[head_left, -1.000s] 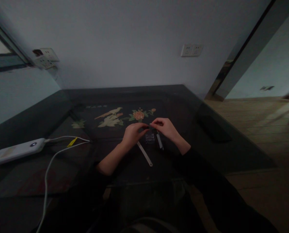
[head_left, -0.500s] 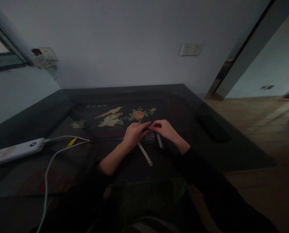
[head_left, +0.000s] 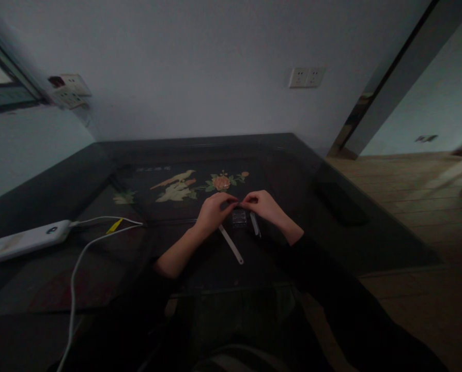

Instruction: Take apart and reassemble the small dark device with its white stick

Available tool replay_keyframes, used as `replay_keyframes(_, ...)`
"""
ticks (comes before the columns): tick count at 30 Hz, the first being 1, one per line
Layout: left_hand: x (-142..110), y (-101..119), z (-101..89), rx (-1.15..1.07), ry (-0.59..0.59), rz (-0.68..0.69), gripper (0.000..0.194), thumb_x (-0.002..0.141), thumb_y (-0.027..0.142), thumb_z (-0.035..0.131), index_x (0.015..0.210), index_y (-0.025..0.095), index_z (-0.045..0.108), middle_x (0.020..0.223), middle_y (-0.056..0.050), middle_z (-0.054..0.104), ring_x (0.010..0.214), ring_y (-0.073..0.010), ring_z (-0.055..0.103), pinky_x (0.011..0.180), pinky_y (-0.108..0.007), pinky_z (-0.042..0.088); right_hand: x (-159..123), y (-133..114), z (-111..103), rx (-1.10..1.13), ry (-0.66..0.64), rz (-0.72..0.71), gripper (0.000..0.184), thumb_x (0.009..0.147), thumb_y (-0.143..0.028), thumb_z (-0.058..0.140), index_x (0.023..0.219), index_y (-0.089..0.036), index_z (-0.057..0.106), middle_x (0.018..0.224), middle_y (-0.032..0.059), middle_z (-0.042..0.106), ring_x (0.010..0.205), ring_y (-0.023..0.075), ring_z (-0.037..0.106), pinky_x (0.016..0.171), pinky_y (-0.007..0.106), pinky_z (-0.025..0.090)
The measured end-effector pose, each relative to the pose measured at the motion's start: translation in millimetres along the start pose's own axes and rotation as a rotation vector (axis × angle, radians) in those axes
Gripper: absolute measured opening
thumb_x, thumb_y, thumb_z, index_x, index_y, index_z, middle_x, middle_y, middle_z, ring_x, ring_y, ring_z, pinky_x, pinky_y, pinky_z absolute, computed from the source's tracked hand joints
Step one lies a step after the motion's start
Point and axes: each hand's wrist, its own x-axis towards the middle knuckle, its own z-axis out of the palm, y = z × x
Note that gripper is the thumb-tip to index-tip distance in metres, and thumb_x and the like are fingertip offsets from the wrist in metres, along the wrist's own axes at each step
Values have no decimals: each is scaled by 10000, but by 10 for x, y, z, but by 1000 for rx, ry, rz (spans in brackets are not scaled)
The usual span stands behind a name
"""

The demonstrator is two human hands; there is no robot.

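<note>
Pinching narrowly with left hand (head_left: 213,211) and right hand (head_left: 264,203); cannot tell if holding anything. Poised beyond small clear rectangular box (head_left: 239,219), flanked by flat whitish strip (head_left: 231,245), left, and slim silvery tool (head_left: 255,225), right.

Strip (head_left: 231,246) partly behind left hand (head_left: 212,211), lettering (head_left: 153,169) blurred; power bank (head_left: 29,241) cut off

The left hand's (head_left: 211,212) finger and thumb, parted half a second ago, have drawn closer together. The right hand's (head_left: 265,205) fingertips have dropped slightly since the first picture, nearer the case (head_left: 239,218).
</note>
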Motion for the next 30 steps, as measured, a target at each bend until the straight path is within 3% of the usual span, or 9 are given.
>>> replay_keyframes(4, 17, -43, 31, -57, -7, -60, 89, 835, 233, 616, 825, 179, 685, 833, -38, 705, 803, -162, 648, 770, -292, 500, -2, -19, -7, -19, 2, 26, 186, 750, -290, 665, 698, -114, 695, 617, 38, 632, 585, 129, 546, 555, 236, 380)
replay_keyframes(16, 4, -57, 54, -117, -62, -195, 70, 766, 234, 692, 785, 166, 694, 781, -28, 687, 742, -144, 616, 692, -250, 471, -8, -42, -8, -34, -11, 50, 142, 745, -243, 676, 701, -111, 702, 625, 38, 643, 600, 133, 560, 580, 240, 394)
replay_keyframes(30, -30, -102, 178, 10, -186, -213, 96, 763, 266, 685, 737, 175, 699, 765, -20, 608, 752, -149, 560, 672, -252, 422, 15, 15, -97, -225, -40, 75, 147, 784, -241, 659, 813, -123, 741, 746, 64, 696, 688, 150, 599, 608, 239, 390)
